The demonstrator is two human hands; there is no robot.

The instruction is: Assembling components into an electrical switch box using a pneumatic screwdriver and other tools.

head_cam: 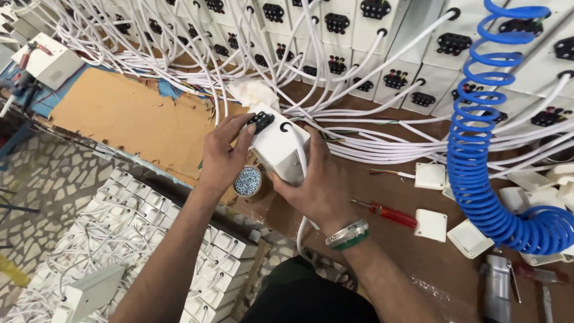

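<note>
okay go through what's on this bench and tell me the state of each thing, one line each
white socket box: lifted off the bench, tilted, cable coming out of it
left hand: gripping the box, fingers on its black socket
right hand: cupping the box from the side
red screwdriver: lying flat, untouched
blue coiled hose: hanging down, coils bunched on the bench
square white covers: loose, not fitted
rows of boxes: cabled, sockets in
</note>
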